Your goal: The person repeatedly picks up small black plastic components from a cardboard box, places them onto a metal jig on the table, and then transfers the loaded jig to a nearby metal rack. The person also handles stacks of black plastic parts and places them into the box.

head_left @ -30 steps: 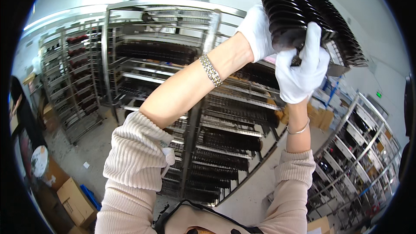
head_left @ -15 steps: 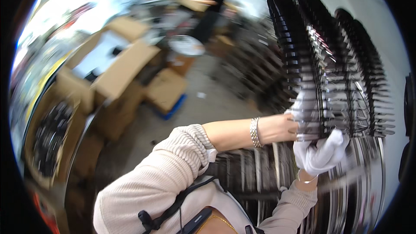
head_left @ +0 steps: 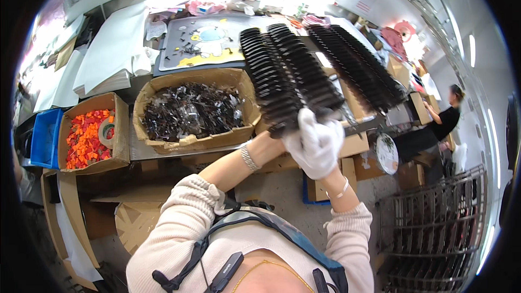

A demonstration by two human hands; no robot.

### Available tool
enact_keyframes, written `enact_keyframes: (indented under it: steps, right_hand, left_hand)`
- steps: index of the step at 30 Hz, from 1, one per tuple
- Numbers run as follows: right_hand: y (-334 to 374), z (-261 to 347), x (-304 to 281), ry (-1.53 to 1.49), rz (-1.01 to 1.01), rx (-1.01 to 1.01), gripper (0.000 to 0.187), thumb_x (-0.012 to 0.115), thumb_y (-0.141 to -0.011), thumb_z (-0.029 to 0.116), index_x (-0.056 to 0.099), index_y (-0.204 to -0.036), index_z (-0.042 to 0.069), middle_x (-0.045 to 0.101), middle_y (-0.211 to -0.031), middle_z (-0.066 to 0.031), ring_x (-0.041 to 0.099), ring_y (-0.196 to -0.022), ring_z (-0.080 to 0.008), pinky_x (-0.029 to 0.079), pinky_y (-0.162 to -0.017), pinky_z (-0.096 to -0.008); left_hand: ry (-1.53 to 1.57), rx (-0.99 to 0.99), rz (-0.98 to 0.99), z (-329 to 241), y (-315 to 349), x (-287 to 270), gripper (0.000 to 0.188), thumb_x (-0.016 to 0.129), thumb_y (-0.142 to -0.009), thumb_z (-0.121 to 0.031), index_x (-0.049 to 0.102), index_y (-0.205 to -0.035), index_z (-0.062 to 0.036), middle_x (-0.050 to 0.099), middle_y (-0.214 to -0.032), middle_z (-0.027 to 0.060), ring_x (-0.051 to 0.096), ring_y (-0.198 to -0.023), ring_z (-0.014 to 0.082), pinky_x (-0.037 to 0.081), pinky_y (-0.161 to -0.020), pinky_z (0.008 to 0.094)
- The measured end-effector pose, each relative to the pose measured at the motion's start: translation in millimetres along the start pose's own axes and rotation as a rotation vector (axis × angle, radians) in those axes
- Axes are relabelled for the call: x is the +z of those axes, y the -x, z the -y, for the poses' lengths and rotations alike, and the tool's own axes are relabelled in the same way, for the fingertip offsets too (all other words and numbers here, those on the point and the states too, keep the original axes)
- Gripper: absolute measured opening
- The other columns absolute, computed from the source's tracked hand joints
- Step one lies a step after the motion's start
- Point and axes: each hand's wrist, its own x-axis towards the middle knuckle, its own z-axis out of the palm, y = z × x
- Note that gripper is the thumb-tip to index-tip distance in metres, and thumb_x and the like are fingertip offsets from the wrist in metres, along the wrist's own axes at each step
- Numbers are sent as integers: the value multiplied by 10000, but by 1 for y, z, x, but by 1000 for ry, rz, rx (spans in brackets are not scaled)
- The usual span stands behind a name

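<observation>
A long rack (head_left: 271,70) with rows of closely stacked, thin black pieces that look like eyeglass frames is held up in front of me, tilted away over the table. My right hand (head_left: 316,146), in a white glove, closes round its near end with fingers curled. My left hand (head_left: 273,142) reaches behind that same end; its fingers are hidden by the black rows, and it seems to hold the rack from below. The rack's right-hand rows (head_left: 358,68) stand apart from the left-hand ones. Motion blurs the lower rows.
A cardboard box of dark plastic bits (head_left: 192,111) stands on the table to the left. Farther left are a box of orange and red pieces (head_left: 89,135) and a blue bin (head_left: 45,138). A printed mat (head_left: 217,40) lies behind. Shelving racks (head_left: 434,222) and another person (head_left: 448,122) are at right.
I have turned from the shelving toward the worktable. Both hands have carried the rack along, away from the shelving and over the table.
</observation>
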Motion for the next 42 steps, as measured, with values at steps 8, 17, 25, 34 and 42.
enact_keyframes:
  steps: [8,17,25,34,42]
  right_hand:
    - [-48,-71,225,-416,-103,-41,655,730,-746,95,576,-1376,1,556,-753,-6,540,-668,-206,433,-651,-371]
    - [-88,-123,433,-419,-219,37,710,683,-730,57,512,-1418,17,496,-631,-18,494,-539,-225,394,-522,-394]
    - [-97,-105,408,-770,363,90,363,629,-810,116,649,-1164,40,588,-820,-101,623,-815,-282,503,-708,-409]
    - [-43,-228,372,-490,440,400,792,817,-718,219,457,-1390,3,493,-1383,-250,521,-1233,-427,440,-1061,-443]
    - [-37,-208,424,-511,474,308,843,793,-715,75,403,-1451,-59,472,-1425,-320,479,-1327,-459,419,-1109,-458]
  left_hand:
    - [-276,224,-508,-112,-82,-189,448,374,-1070,-330,482,-1375,-19,560,-1375,141,507,-1272,281,371,-1127,406]
    - [-1623,213,-648,-173,-127,-336,480,358,-1073,-336,447,-1427,-24,532,-1424,137,458,-1334,289,310,-1175,410]
    - [444,340,-359,-192,-80,-477,503,402,-1057,-480,588,-1251,-55,666,-1192,108,639,-1048,259,525,-979,458]
    - [-1340,862,-1000,-254,-74,-313,281,697,-881,-172,663,-1115,-20,663,-1182,135,621,-1145,265,469,-1065,375]
    - [-1844,477,-643,-189,-141,-294,793,839,-704,-262,528,-1321,127,555,-1348,289,463,-1367,411,394,-1153,411]
